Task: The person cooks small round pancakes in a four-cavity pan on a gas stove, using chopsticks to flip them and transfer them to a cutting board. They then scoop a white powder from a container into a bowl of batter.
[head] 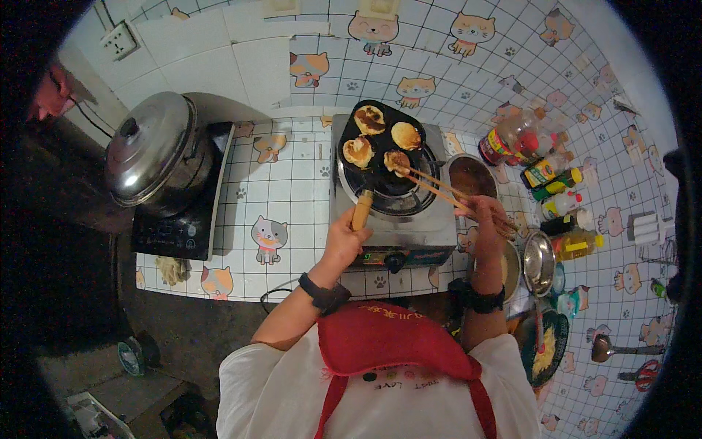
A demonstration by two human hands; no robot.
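Observation:
My left hand grips the wooden handle of a black multi-hole frying pan that sits on a gas stove. Several round, browned cakes lie in the pan's hollows. One is a golden cake at the back right; a darker, patchy cake is behind on the left, with another browned cake in front of it. Wooden chopsticks are held in my right hand. Their tips touch the front-right cake.
A bowl of dark brown filling stands right of the stove. Sauce bottles line the right wall, near a metal bowl. At left, a lidded steel pot sits on an induction cooker. A crumpled cloth lies by the counter's front edge.

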